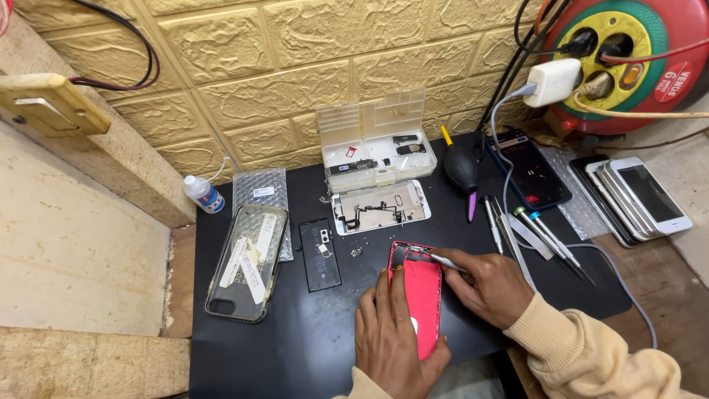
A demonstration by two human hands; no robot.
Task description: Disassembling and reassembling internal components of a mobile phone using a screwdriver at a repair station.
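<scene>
Head view: red phone housing lies near the front edge of the black mat. Left hand rests flat on it, fingers together. Right hand pinches tweezers, tips at the housing's top edge. Battery lies just left, screwdrivers right.

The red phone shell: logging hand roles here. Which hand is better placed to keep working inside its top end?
Probably the right hand: it holds the tweezers at the red phone shell's top, while the left hand lies flat, steadying it.

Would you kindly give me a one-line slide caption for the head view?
Left hand steadies a red phone housing while right hand works tweezers inside it.
</scene>
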